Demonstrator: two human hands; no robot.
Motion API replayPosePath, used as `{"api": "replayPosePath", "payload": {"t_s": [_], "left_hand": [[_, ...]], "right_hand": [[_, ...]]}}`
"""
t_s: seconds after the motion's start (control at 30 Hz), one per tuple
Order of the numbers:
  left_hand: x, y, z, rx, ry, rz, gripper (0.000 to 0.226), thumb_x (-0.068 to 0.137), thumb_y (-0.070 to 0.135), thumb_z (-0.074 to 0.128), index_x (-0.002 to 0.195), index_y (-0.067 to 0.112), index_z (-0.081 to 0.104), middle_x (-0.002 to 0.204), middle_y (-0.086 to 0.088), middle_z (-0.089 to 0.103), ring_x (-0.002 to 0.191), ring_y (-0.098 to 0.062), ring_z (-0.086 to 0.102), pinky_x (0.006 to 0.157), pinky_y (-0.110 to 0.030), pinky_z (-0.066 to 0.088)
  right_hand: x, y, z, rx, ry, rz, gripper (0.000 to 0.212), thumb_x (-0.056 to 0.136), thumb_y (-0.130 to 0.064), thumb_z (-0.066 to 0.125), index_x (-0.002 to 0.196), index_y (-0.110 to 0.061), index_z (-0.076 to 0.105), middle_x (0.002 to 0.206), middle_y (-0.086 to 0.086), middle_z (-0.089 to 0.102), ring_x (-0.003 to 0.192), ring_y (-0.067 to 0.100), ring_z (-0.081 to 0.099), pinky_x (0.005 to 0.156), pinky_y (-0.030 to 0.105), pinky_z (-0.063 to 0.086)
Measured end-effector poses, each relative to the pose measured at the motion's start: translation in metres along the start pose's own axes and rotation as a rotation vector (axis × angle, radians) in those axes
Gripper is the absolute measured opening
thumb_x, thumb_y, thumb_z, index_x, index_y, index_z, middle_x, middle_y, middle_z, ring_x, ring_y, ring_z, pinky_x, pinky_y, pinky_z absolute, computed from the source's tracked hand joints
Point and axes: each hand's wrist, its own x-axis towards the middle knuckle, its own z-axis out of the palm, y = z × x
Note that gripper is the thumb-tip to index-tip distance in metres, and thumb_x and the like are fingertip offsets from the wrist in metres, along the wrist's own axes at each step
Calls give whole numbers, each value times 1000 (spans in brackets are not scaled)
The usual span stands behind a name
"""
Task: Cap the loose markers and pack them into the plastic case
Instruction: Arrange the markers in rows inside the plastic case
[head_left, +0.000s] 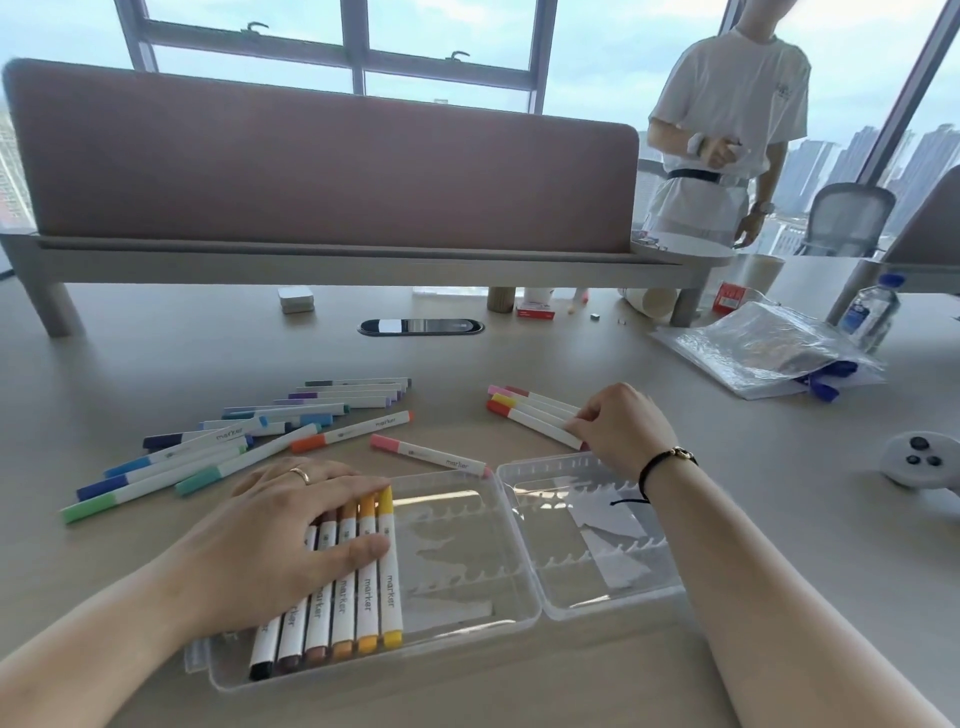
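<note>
Left hand (291, 525) lies flat, fingers spread, on cased markers (353, 587); right hand (618, 426) fingertips pinch warm-coloured markers (535, 415) beyond the clear case (467, 618)

The open plastic case (519, 525) lay at lower centre of the frame on the table (156, 338), a row of markers (343, 587) in its left half. Loose markers (234, 441) spread at centre left behind it; a small bundle (530, 413) sat right of centre, a bag (763, 348) at upper right.
</note>
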Motion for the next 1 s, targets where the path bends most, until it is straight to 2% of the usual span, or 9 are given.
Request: {"api": "replayPosePath", "payload": {"t_s": [0.13, 0.3, 0.4, 0.47, 0.53, 0.6, 0.73, 0.87, 1.0], "left_hand": [[-2, 0, 1, -34, 0, 59, 69, 71, 94, 21, 135, 69, 32, 141, 41, 27, 130, 11, 29, 106, -23, 30], [-1, 0, 4, -71, -53, 109, 46, 82, 86, 24, 127, 77, 32, 152, 37, 20, 141, 8, 23, 118, -33, 25], [-1, 3, -2, -55, -85, 98, 50, 81, 87, 24, 128, 72, 36, 153, 36, 21, 140, 5, 25, 118, -36, 26], [-4, 3, -7, -65, -93, 88, 60, 76, 91, 23, 128, 67, 41, 150, 33, 29, 137, 4, 31, 116, -37, 30], [-7, 2, -12, -82, -82, 66, 57, 77, 88, 28, 122, 60, 49, 139, 30, 45, 125, 4, 44, 106, -30, 39], [-11, 1, -17, -59, -97, 28, 46, 83, 77, 37, 119, 53, 51, 116, 25, 57, 98, 6, 55, 82, -19, 46], [-18, 2, -25, -53, -103, -42, 24, 94, 59, 50, 115, 49, 51, 91, 18, 60, 71, 9, 59, 56, -9, 43], [-22, -5, -27, -118, 14, -95, 28, 94, 49, 57, 121, 47, 48, 96, 24, 58, 78, 5, 62, 59, -11, 46], [-19, -12, -23, -459, 255, -181, 19, 92, 36, 62, 109, 38, 54, 116, 16, 66, 90, -2, 67, 74, -27, 53]], "right_hand": [[-3, -8, -1, -34, -35, 17, 11, 76, -25, 75, 65, -20, 76, 69, 3, 72, 70, 24, 66, 57, 28, 53], [-10, -12, 0, -58, 6, -9, 21, 77, -18, 70, 56, -19, 69, 49, -2, 58, 58, 28, 56, 47, 29, 46], [-19, -30, -7, 68, 62, -100, 18, 84, -23, 70, 73, -10, 74, 69, 8, 69, 74, 31, 64, 64, 37, 55], [-31, -50, -13, 255, 17, -131, 14, 85, -24, 72, 77, -13, 76, 71, -2, 70, 68, 20, 63, 60, 30, 52], [-45, -72, -15, 391, -67, -170, 9, 84, -23, 75, 80, -15, 76, 74, -8, 72, 54, 7, 55, 50, 21, 43], [-61, -91, -12, 476, -163, -206, 4, 85, -19, 76, 85, -17, 73, 71, -1, 73, 42, 1, 46, 43, 16, 37], [-94, -124, 0, 556, -332, -284, 6, 86, -17, 74, 87, -20, 68, 62, -2, 73, 55, 15, 50, 57, 27, 43], [-116, -146, 15, 562, -387, -342, 9, 86, -18, 72, 85, -18, 63, 62, -2, 72, 49, 12, 51, 53, 27, 42], [-134, -142, 25, 574, -411, -416, 15, 82, -15, 73, 80, -18, 58, 59, 0, 67, 48, 11, 55, 50, 31, 46]]}}
